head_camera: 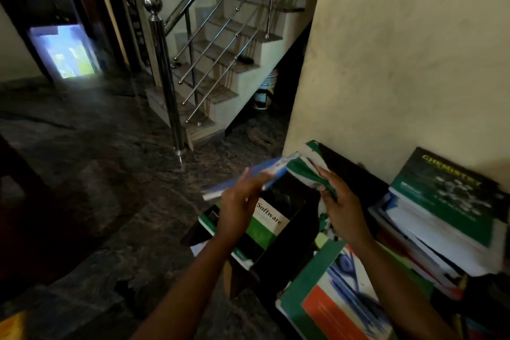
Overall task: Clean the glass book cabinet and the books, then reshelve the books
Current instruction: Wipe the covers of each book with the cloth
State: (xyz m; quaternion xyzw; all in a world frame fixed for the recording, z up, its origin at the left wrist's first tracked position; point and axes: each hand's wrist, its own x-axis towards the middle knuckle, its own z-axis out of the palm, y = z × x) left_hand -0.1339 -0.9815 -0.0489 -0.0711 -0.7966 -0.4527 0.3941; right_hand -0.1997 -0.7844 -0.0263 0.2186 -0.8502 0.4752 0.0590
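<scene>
My left hand [239,203] holds a thin blue-edged book [234,183] by its near end, lifted above the pile. My right hand [340,208] grips a green-and-white cloth [305,167] and presses it against the far end of that book. Under my hands lies a book marked "Software" [269,225] with a green, white and black cover. A green "Chemistry" book [447,196] tops a stack at the right. A green, orange and blue book [331,298] lies nearest to me. The cabinet is out of sight.
The books rest on a dark low surface [347,163] against a cream wall [400,50]. A staircase with a steel railing [165,69] rises at the centre left. A white bucket [265,91] stands under the stairs. Dark stone floor [82,160] spreads to the left.
</scene>
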